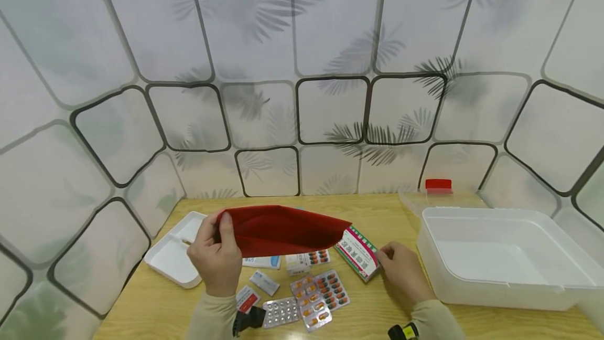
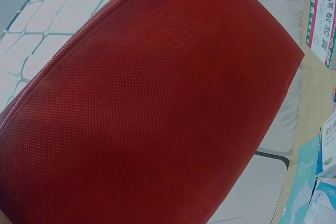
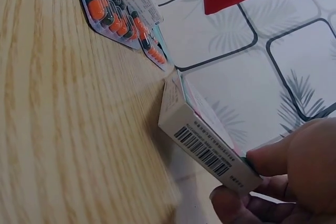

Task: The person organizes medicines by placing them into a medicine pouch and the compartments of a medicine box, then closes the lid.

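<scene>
My left hand (image 1: 218, 256) grips one end of a red zip pouch (image 1: 283, 230), thumb on the near side, holding it raised over the table. Its textured side and zip fill much of the left wrist view. With thumb and fingers my right hand (image 1: 406, 272) pinches the end of a white, green and pink medicine box (image 1: 357, 253). In the right wrist view the barcode end of that medicine box (image 3: 205, 148) faces the camera. Below the pouch lie capsule blister packs (image 1: 311, 303), a silver tablet blister (image 1: 281, 312) and small medicine boxes (image 1: 264, 282), some partly hidden by the pouch.
A white open tray (image 1: 165, 258) stands at the left, partly behind my left hand. At the right is a large translucent plastic bin (image 1: 481, 287). Behind it lies a clear lid with a red clip (image 1: 439, 184). Patterned cloth (image 1: 330, 109) surrounds the table (image 1: 141, 303).
</scene>
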`<state>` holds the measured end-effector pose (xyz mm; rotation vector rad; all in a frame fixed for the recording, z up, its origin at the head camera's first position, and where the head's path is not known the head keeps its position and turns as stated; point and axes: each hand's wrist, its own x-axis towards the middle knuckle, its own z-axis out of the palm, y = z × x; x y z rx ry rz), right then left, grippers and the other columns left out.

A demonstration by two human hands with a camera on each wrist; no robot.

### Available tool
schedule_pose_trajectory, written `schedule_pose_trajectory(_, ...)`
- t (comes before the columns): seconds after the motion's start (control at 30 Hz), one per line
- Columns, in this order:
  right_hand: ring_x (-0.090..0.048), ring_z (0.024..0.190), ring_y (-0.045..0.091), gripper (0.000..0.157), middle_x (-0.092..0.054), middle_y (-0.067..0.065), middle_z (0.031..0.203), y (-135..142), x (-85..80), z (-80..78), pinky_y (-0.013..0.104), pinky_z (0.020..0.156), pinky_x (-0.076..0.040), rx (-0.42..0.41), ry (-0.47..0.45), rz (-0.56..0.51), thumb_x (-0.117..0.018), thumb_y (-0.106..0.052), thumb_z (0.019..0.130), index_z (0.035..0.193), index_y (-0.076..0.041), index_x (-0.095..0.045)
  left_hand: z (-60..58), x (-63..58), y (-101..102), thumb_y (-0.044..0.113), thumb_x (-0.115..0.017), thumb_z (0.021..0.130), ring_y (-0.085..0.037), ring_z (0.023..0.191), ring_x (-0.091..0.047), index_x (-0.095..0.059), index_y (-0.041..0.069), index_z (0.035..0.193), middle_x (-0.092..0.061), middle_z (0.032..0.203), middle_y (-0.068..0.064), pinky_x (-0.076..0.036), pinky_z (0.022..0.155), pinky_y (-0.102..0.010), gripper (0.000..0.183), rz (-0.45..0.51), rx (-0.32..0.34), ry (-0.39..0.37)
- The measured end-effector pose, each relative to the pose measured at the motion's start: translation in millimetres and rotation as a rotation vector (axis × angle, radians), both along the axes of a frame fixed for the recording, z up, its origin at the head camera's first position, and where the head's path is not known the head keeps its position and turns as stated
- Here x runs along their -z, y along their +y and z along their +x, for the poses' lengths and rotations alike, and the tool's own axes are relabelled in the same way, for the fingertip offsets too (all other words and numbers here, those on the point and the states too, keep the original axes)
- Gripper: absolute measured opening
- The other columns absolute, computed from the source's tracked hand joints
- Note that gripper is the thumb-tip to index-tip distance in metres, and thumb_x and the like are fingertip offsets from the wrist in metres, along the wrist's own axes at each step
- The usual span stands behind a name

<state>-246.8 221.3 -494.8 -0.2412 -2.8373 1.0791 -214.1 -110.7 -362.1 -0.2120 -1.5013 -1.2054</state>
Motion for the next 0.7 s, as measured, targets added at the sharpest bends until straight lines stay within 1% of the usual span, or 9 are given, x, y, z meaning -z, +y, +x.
schedule_pose_trajectory(0.13, -0.057, 0.080, 0.019, 0.021, -0.064, 0.005, 0.087, 0.3, -1.7, -0.2, 0.037, 0.071, -0.047, 0.030, 0.029, -0.042, -0.059, -0.023, 0.094, 0.097, -0.004, -0.066, 2.6, -2.8, 1.9, -0.013, -0.061, 0.085, -0.003, 0.065, -0.060, -0.066, -0.013, 0.084, -0.067, 0.073, -0.021, -0.046, 0.062, -0.010, 0.005, -0.014, 0.013, 0.003)
schedule_pose_trajectory(0.23, -0.058, 0.079, 0.018, 0.024, -0.064, 0.005, 0.088, 0.9, -4.6, -0.4, 0.033, 0.068, -0.047, 0.063, 0.069, -0.082, -0.060, -0.027, 0.094, 0.100, -0.004, -0.066, 1.2, 0.0, 1.6, -0.012, -0.061, 0.086, -0.005, 0.065, -0.061, -0.066, -0.011, 0.084, -0.068, 0.073, -0.019, -0.047, 0.061, -0.010, 0.005, -0.025, 0.014, -0.010)
schedule_pose_trajectory(0.3, -0.059, 0.079, 0.018, 0.026, -0.065, 0.006, 0.089, 1.1, -6.4, -0.6, 0.031, 0.067, -0.049, 0.083, 0.105, -0.137, -0.060, -0.028, 0.095, 0.101, -0.004, -0.065, -0.4, 2.9, 1.3, -0.011, -0.061, 0.086, -0.006, 0.065, -0.061, -0.067, -0.010, 0.085, -0.068, 0.075, -0.018, -0.047, 0.060, -0.010, 0.006, -0.028, 0.020, -0.017)
schedule_pose_trajectory(0.4, -0.062, 0.082, 0.018, 0.027, -0.066, 0.010, 0.095, 0.8, -9.4, -1.0, 0.026, 0.068, -0.053, 0.102, 0.165, -0.263, -0.061, -0.028, 0.095, 0.105, -0.003, -0.064, -2.4, 5.8, 1.1, -0.012, -0.061, 0.086, -0.006, 0.064, -0.062, -0.067, -0.010, 0.085, -0.068, 0.075, -0.017, -0.047, 0.060, -0.010, 0.006, -0.030, 0.026, -0.018)
schedule_pose_trajectory(0.5, -0.064, 0.088, 0.017, 0.029, -0.063, 0.016, 0.104, -1.2, -13.6, -0.9, 0.024, 0.074, -0.055, 0.099, 0.198, -0.454, -0.060, -0.025, 0.096, 0.110, 0.001, -0.061, -4.8, 8.6, 0.1, -0.012, -0.061, 0.085, -0.007, 0.065, -0.062, -0.068, -0.009, 0.086, -0.069, 0.075, -0.017, -0.047, 0.060, -0.010, 0.007, -0.035, 0.030, -0.018)
schedule_pose_trajectory(0.6, -0.063, 0.092, 0.015, 0.031, -0.059, 0.019, 0.110, -5.0, -21.8, 0.6, 0.025, 0.078, -0.054, 0.089, 0.208, -0.612, -0.059, -0.021, 0.097, 0.114, 0.005, -0.057, -8.1, 12.3, -1.6, -0.012, -0.062, 0.085, -0.006, 0.065, -0.062, -0.068, -0.009, 0.087, -0.069, 0.075, -0.016, -0.047, 0.061, -0.010, 0.008, -0.044, 0.029, -0.021)
schedule_pose_trajectory(0.7, -0.063, 0.092, 0.012, 0.029, -0.056, 0.020, 0.111, -9.8, -32.0, 3.4, 0.025, 0.080, -0.054, 0.088, 0.221, -0.694, -0.059, -0.016, 0.096, 0.115, 0.006, -0.055, -10.9, 15.9, -3.4, -0.012, -0.062, 0.085, -0.006, 0.066, -0.062, -0.069, -0.008, 0.087, -0.069, 0.076, -0.016, -0.048, 0.062, -0.010, 0.008, -0.054, 0.029, -0.022)
